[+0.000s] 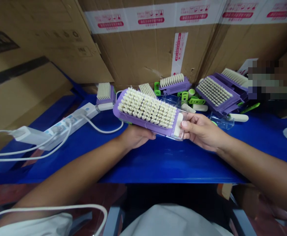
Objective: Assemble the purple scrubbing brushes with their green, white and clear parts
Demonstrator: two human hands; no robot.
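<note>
At the bottom of the view lie the white front of the person's top (170, 223) and a loop of white cable (50, 208). Above them, both hands hold a purple scrubbing brush (145, 113) with cream bristles, level over the near part of the blue counter (173, 164). The left hand (135, 137) cups the brush from beneath, its fingers curled under the base. The right hand (202, 131) pinches the brush's end, thumb on top and fingers below, where a clear plastic cover (180, 126) sits over the end.

Toward the counter's left edge, a white power strip (69, 123) carries a white plug adapter (26, 136). Near the back edge stand more purple brushes, one just left of the held brush (105, 96), one behind it (174, 84) and a large one to the right (215, 91). Around them lie green plastic parts (194, 101), white cylindrical pieces (239, 117) and clear plastic covers (220, 120). Cardboard cartons (148, 42) banded with printed white tape (177, 52) rise behind the counter.
</note>
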